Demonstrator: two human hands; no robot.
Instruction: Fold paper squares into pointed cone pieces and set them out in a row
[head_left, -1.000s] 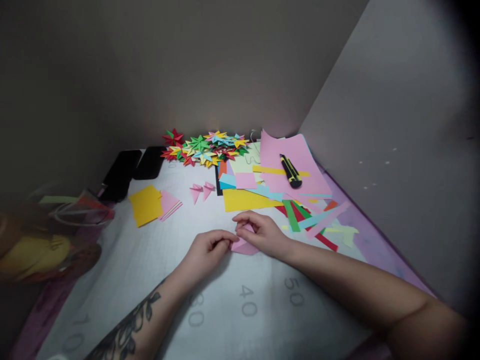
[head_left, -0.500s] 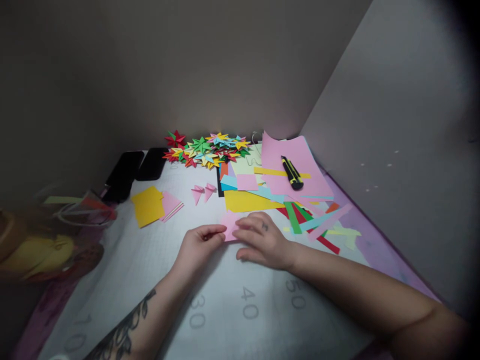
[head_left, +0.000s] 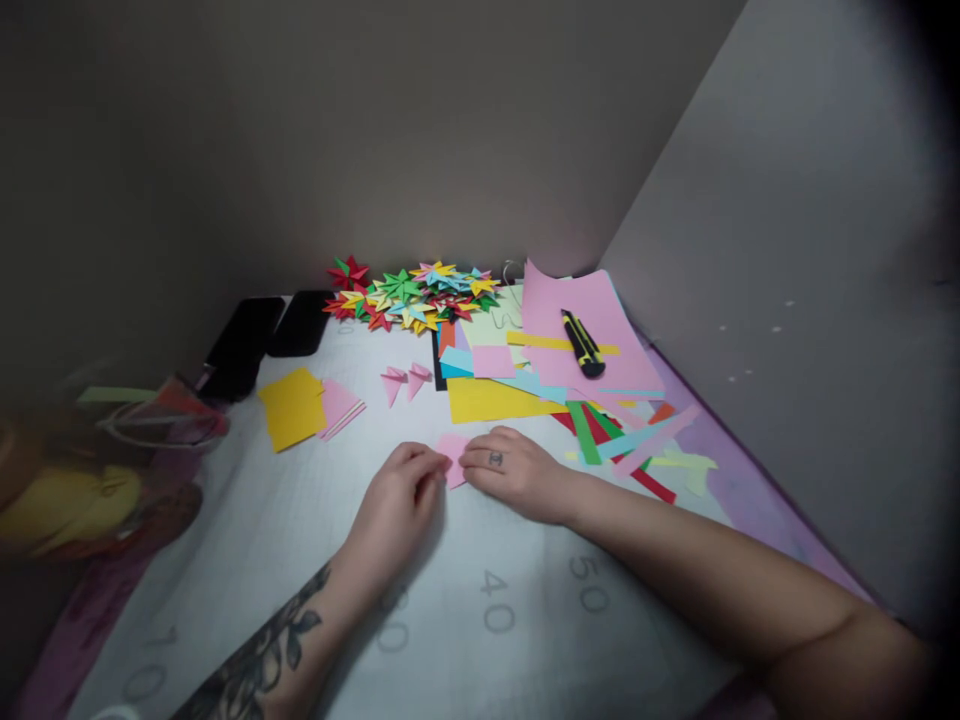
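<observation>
A small pink paper piece (head_left: 452, 452) lies on the white gridded mat (head_left: 315, 520), pinched between both hands. My left hand (head_left: 397, 505) curls its fingers onto the paper's left edge. My right hand (head_left: 516, 473) presses down on its right side with bent fingers, covering most of it. Two small folded pink pieces (head_left: 404, 381) lie just beyond the hands.
A heap of folded paper stars (head_left: 409, 292) sits at the back wall. Coloured sheets and strips (head_left: 525, 385) spread to the right, with a black and yellow utility knife (head_left: 582, 343) on a pink sheet. Yellow and pink squares (head_left: 307, 405), two phones (head_left: 266, 335) and a bag (head_left: 90, 470) are left.
The pink paper has been turned and folded smaller. My right hand went from flat over it to a curled pinch, and both hands drew together on it.
</observation>
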